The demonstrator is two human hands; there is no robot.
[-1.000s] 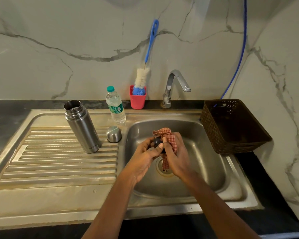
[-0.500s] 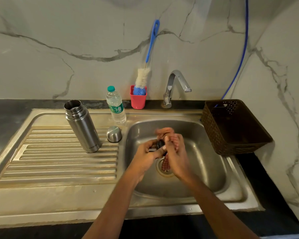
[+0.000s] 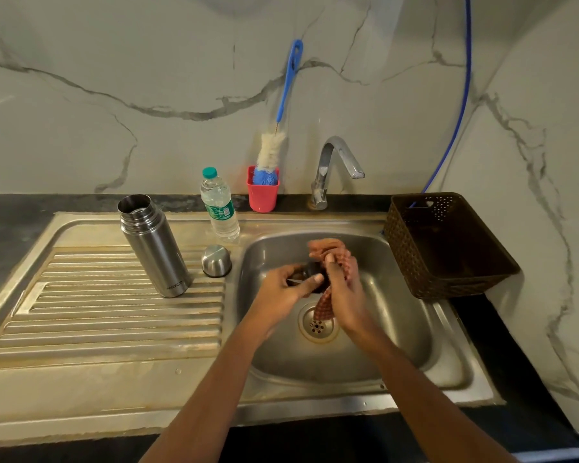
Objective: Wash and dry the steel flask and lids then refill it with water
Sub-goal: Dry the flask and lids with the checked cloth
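two lids: the dark one (image 3: 310,277) is pinched in the left hand (image 3: 288,289) over the sink (image 3: 398,329), and the right hand (image 3: 345,292) grips a checked cloth (image 3: 331,253) against it. i judge this is the drying step. the steel cap (image 3: 216,260) at ten o'clock probably needs wiping next. the open flask (image 3: 154,248) stands beyond it, its inside unclear. the water bottle (image 3: 219,208) at eleven looks full, and the red cup (image 3: 262,195) holds a brush (image 3: 271,152).

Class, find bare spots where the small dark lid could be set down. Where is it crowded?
Free: the ribbed steel drainboard in front of the upright steel flask, and the flat strip along its near edge. Crowded: between flask, domed steel cap and clear plastic bottle.
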